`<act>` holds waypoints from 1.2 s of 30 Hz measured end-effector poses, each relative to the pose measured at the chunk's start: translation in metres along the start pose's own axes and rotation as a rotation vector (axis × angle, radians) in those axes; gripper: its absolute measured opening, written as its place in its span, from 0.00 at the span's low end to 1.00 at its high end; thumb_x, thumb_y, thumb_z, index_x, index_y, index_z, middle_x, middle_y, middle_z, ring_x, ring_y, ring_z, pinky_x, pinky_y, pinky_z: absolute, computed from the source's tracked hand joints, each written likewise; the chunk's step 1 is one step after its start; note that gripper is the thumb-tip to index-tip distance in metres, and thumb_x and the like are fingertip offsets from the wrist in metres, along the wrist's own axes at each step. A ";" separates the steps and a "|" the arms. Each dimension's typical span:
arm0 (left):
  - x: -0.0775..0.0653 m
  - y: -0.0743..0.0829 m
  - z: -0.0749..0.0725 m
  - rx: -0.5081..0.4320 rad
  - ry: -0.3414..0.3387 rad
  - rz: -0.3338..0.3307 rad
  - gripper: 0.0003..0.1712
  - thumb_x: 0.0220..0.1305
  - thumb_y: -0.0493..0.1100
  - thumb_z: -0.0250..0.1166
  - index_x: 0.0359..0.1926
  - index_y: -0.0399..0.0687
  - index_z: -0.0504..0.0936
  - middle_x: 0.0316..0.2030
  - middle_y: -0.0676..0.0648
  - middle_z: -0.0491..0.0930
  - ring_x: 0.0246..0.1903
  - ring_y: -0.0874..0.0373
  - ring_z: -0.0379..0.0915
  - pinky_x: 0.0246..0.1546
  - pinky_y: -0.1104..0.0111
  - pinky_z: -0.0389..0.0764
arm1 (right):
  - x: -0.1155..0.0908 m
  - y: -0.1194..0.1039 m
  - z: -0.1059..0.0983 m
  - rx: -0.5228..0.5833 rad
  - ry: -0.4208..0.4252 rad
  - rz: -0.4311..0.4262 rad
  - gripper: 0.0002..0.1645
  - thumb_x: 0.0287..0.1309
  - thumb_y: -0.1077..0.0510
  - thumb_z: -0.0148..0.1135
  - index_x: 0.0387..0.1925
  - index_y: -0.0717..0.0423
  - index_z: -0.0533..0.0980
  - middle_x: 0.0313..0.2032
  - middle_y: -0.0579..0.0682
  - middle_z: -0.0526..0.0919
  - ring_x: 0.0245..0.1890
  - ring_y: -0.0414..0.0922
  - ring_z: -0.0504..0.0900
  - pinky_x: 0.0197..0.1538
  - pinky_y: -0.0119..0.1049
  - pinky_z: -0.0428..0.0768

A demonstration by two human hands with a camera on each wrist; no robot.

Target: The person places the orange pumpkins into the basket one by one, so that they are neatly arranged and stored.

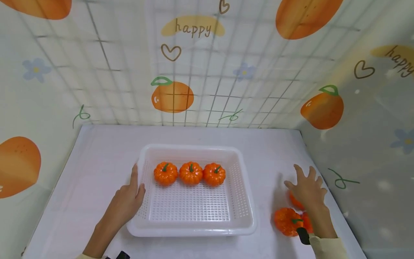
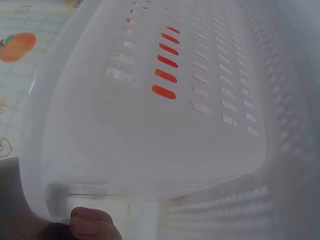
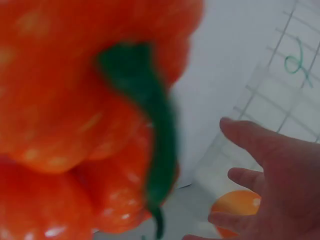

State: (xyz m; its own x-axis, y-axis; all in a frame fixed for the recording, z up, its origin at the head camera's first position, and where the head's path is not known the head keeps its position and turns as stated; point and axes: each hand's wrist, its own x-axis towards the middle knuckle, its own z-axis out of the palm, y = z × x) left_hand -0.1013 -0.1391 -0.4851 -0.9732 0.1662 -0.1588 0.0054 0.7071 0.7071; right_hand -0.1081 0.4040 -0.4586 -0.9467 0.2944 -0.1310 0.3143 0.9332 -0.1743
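Note:
A white plastic basket point(image 1: 189, 230) with perforated floor and walls holds three small orange pumpkins in a row: a left one point(image 1: 165, 174), a middle one point(image 1: 191, 173) and a right one point(image 1: 214, 175). My left hand point(image 1: 124, 201) grips the basket's left rim, thumb over the edge and index finger straight along it. In the left wrist view a fingertip point(image 2: 92, 225) shows by the basket wall point(image 2: 150, 135). Fingers spread, my right hand point(image 1: 308, 189) is over a group of pumpkins, the nearest one point(image 1: 286, 221) with a green stem point(image 3: 160, 135). It holds nothing; it partly hides the others.
The basket stands on a white tabletop point(image 1: 106, 151). Behind it and to the right rise cloth walls point(image 1: 207, 72) printed with oranges, hearts and grid lines. The right wall stands close beside my right hand.

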 end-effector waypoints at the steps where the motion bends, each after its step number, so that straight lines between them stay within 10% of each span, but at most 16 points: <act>1: 0.000 0.000 0.000 -0.001 0.001 0.001 0.44 0.76 0.43 0.49 0.79 0.43 0.32 0.25 0.43 0.79 0.13 0.61 0.75 0.13 0.70 0.79 | 0.001 0.005 0.001 0.008 -0.017 0.014 0.50 0.61 0.47 0.66 0.74 0.62 0.51 0.67 0.81 0.40 0.60 0.84 0.49 0.51 0.84 0.57; 11: 0.000 0.001 0.000 -0.007 0.001 0.003 0.44 0.75 0.43 0.50 0.79 0.44 0.32 0.25 0.44 0.79 0.13 0.61 0.76 0.12 0.69 0.79 | 0.002 0.025 0.002 0.035 -0.144 0.128 0.52 0.62 0.47 0.63 0.74 0.66 0.46 0.64 0.83 0.40 0.54 0.83 0.55 0.51 0.78 0.67; 36: 0.000 -0.001 0.001 -0.008 0.000 -0.001 0.45 0.75 0.43 0.50 0.79 0.46 0.31 0.26 0.43 0.80 0.13 0.60 0.77 0.12 0.69 0.79 | -0.003 0.032 0.002 0.039 -0.268 0.088 0.46 0.57 0.49 0.68 0.64 0.73 0.58 0.48 0.78 0.62 0.42 0.71 0.70 0.41 0.63 0.79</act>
State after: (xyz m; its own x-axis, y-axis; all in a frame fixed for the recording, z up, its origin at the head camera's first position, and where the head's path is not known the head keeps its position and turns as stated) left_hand -0.1013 -0.1386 -0.4865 -0.9732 0.1656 -0.1595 0.0027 0.7019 0.7123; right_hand -0.0951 0.4327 -0.4659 -0.8644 0.3042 -0.4003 0.4023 0.8960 -0.1878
